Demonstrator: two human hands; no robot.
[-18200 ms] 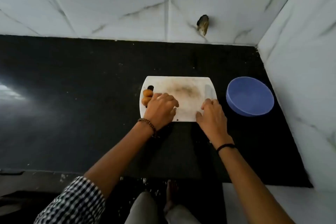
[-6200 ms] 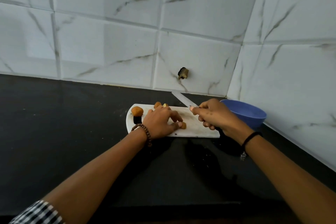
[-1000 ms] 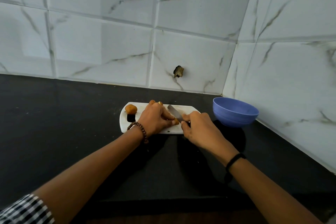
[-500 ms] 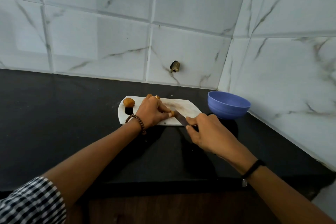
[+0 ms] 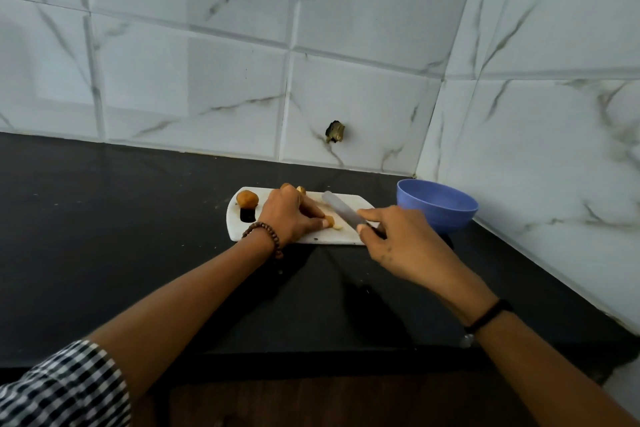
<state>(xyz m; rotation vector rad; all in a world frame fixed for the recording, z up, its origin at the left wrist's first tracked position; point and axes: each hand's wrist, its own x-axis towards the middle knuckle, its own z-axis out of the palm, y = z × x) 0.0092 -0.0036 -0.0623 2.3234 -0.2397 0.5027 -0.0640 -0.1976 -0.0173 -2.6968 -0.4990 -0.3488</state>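
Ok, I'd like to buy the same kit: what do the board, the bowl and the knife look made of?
Board: probably plastic, matt white, thin, with a moulded grip hole.
Bowl: probably plastic, matt blue, with even colour and no glaze shine.
Knife: the blade seems to be metal, dull grey with a soft sheen. The handle is hidden in the right hand.

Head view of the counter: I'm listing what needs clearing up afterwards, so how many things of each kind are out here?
White cutting board: 1
Knife: 1
Blue bowl: 1
Uncut round brown piece: 1
Cut bits under the left hand: partly hidden, not counted
Total: 4
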